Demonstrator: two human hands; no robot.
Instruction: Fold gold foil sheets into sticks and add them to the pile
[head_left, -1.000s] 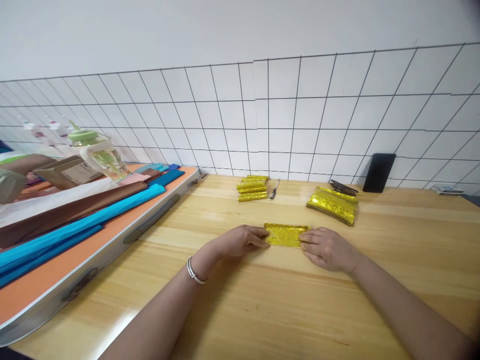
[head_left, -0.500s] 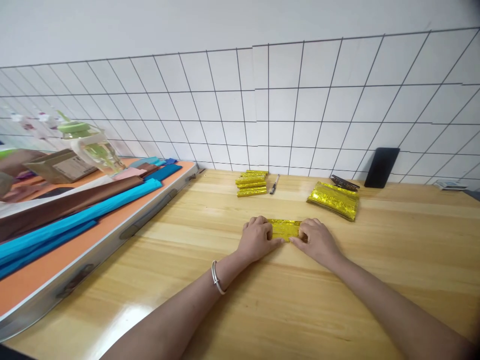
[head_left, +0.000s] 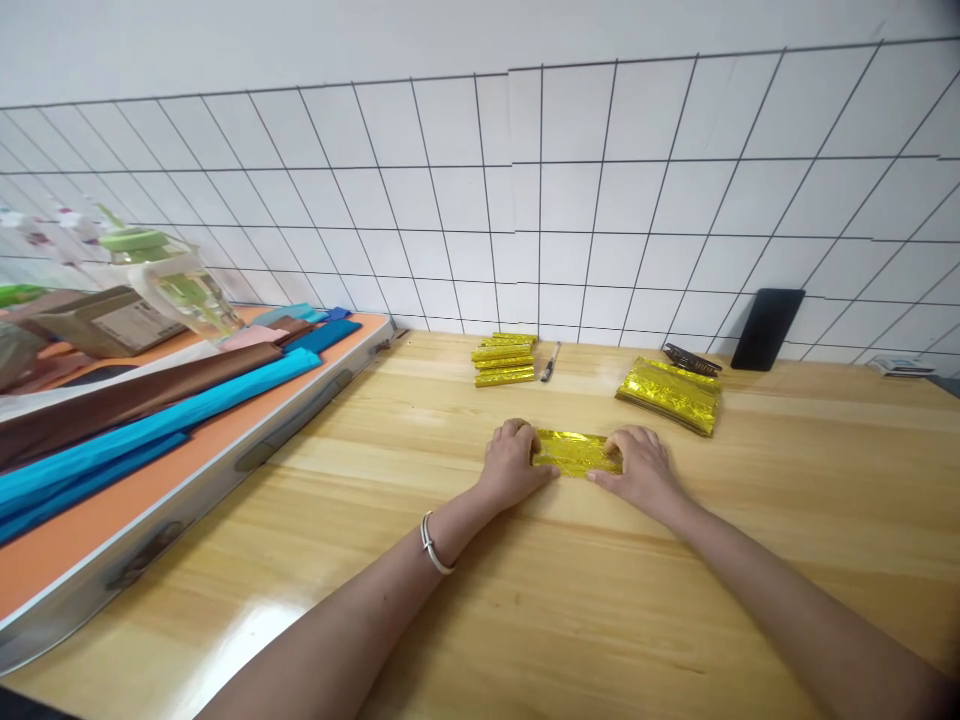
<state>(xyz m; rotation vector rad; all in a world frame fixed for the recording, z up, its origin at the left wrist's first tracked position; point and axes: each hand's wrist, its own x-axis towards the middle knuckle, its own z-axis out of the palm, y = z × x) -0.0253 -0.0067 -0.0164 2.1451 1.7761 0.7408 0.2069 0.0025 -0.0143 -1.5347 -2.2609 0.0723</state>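
A shiny gold foil sheet (head_left: 574, 453) lies flat on the wooden table between my hands, its long side running left to right. My left hand (head_left: 514, 465) grips its left end, fingers curled over the top and thumb at the near edge. At the right end my right hand (head_left: 637, 465) does the same, with bent fingers and the thumb pointing inward along the near edge. Beyond my left hand lie several narrow folded gold foil strips (head_left: 504, 362). A thicker stack of gold foil sheets (head_left: 670, 394) rests beyond my right hand.
A pen (head_left: 550, 362) lies beside the folded strips. Behind the stack is a dark stapler-like object (head_left: 691, 360), and a black phone (head_left: 766, 330) leans on the tiled wall. On the left, an orange-topped surface (head_left: 225, 430) bears coloured paper, a cardboard box (head_left: 112, 320) and a green-lidded bottle (head_left: 172, 275).
My hands have moved slightly apart along the gold foil sheet, so more of it shows between them. Its top edge looks flatter. The view has shifted a little.
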